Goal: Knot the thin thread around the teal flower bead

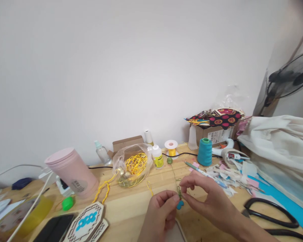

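Note:
My left hand [163, 211] is closed in a pinch, thumb against bent index finger, at a knotted bunch of thin green cord [179, 191]. Just below the knot hangs a small bright blue rounded piece [180, 204], close to the left thumb tip. From the right, my right hand [205, 198] pinches the loops of the same cord with thumb and index finger. A strand leads up from the hands toward a small green ball of cord [169, 160] on the table. Beneath the hands lies a pale flat panel [178, 232], partly covered by the left hand.
Black-handled scissors [270, 211], a pen [204, 173] and paper scraps [224, 178] lie right. Behind stand a teal thread cone [204, 153], glue bottle [157, 156] and bag of yellow cord [136, 164]. Left are a pink tumbler [73, 171], phone [55, 228] and octagonal wooden pieces [87, 220].

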`<state>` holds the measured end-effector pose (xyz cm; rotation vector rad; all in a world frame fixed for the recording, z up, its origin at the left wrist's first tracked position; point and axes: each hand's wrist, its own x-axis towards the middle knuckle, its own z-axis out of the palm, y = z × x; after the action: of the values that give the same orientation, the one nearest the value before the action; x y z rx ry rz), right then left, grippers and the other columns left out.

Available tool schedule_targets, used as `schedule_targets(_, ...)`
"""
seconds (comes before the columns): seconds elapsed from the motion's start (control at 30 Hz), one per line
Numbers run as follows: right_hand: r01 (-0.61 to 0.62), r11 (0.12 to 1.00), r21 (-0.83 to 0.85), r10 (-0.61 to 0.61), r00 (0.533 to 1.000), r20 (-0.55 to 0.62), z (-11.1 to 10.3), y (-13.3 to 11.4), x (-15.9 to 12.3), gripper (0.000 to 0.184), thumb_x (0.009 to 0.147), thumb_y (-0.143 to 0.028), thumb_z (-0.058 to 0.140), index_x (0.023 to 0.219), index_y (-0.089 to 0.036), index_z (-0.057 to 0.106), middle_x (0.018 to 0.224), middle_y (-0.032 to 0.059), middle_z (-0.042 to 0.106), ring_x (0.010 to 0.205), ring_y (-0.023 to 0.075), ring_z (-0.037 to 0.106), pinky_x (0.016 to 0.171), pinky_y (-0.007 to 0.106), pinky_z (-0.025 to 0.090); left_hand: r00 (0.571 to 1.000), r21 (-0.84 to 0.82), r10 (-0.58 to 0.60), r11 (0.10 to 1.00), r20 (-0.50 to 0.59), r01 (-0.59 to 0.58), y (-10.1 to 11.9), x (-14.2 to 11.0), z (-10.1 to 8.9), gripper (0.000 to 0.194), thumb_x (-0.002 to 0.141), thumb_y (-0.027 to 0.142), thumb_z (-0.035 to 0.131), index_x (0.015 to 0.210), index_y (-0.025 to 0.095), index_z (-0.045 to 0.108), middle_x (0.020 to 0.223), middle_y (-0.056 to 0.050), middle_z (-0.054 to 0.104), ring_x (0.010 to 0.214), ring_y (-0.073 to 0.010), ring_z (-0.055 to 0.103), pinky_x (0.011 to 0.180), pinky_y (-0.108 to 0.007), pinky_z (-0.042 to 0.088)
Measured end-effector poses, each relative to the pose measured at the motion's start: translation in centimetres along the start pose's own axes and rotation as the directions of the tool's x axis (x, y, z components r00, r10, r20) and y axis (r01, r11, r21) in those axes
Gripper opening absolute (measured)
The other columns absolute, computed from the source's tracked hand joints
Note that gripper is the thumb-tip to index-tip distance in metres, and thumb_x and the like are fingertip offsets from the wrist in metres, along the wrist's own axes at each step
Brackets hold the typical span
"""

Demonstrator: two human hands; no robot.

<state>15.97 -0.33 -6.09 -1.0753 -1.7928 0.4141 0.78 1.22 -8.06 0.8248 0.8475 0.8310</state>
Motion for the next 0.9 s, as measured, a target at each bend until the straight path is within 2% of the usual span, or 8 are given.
schedule_targets(0.1, 0.015, 1.000, -0.009, -0.015, 1.000, -0.001, 0.01, -0.10, -0.05, 0.012, 0.070, -0.009, 0.052, 0.074, -0.020, 0.053, 0.068, -0.0027, 0.056, 0.065, 0.0126, 0.049, 0.061, 0.025, 0.041, 0.999, -0.056, -0.033, 0.998, 0.001, 0.033, 0.22, -0.11, 0.13, 0.026, 0.049, 0.028, 0.076, 0.064, 0.012, 0.061, 0.045, 0.008, 0.036, 0.037, 0.0000, 0.019, 0.035, -0.015, 0.006)
schedule_targets(0.2, 0.004, 1.000, -0.012, -0.004, 1.000, -0.002, 0.05, -0.18, -0.11, 0.011, 0.070, -0.010, 0.052, 0.072, -0.020, 0.053, 0.067, -0.0027, 0.056, 0.064, 0.0126, 0.048, 0.060, 0.025, 0.041, 0.999, -0.039, -0.036, 0.999, -0.036, 0.034, 0.36, -0.19, 0.37, 0.031, 0.043, 0.029, 0.079, 0.063, 0.013, 0.061, 0.042, 0.009, 0.038, 0.034, 0.0010, 0.018, 0.033, -0.016, 0.006)
schedule_targets(0.4, -0.006, 1.000, 0.009, 0.006, 1.000, -0.016, 0.01, -0.25, -0.19, 0.010, 0.070, -0.011, 0.052, 0.072, -0.020, 0.054, 0.067, -0.0024, 0.057, 0.063, 0.0125, 0.048, 0.059, 0.024, 0.041, 0.994, 0.074, 0.041, 0.997, -0.105, -0.033, 0.23, -0.42, 0.73, 0.033, 0.046, 0.035, 0.077, 0.063, 0.013, 0.060, 0.042, 0.008, 0.044, 0.029, 0.0023, 0.020, 0.031, -0.016, 0.007)
schedule_targets(0.8, -0.042, 0.997, 0.061, 0.043, 0.999, -0.008, 0.01, -0.28, -0.01, 0.011, 0.069, -0.009, 0.053, 0.072, -0.020, 0.054, 0.067, -0.0033, 0.057, 0.062, 0.0114, 0.048, 0.058, 0.022, 0.041, 0.982, 0.139, 0.096, 0.988, -0.161, -0.073, 0.38, -0.35, 0.80, 0.034, 0.046, 0.038, 0.077, 0.062, 0.012, 0.060, 0.043, 0.007, 0.048, 0.029, 0.0024, 0.020, 0.030, -0.015, 0.010)
schedule_targets(0.87, -0.047, 0.996, 0.070, 0.047, 0.999, -0.004, 0.00, -0.33, -0.02, 0.011, 0.068, -0.009, 0.052, 0.071, -0.020, 0.054, 0.066, -0.0033, 0.057, 0.062, 0.0115, 0.047, 0.057, 0.022, 0.041, 0.981, 0.167, 0.113, 0.982, -0.159, -0.086, 0.31, -0.14, 0.65, 0.033, 0.046, 0.037, 0.077, 0.062, 0.013, 0.061, 0.043, 0.006, 0.050, 0.029, 0.0013, 0.023, 0.029, -0.015, 0.013)
schedule_targets(0.9, -0.049, 0.996, 0.071, 0.049, 0.999, 0.002, 0.00, -0.34, -0.03, 0.011, 0.068, -0.009, 0.052, 0.071, -0.020, 0.054, 0.066, -0.0033, 0.057, 0.062, 0.0114, 0.047, 0.057, 0.022, 0.041, 0.977, 0.172, 0.142, 0.978, -0.156, -0.114, 0.25, -0.06, 0.61, 0.032, 0.046, 0.036, 0.077, 0.062, 0.013, 0.062, 0.045, 0.005, 0.052, 0.031, -0.0003, 0.030, 0.030, -0.015, 0.019)
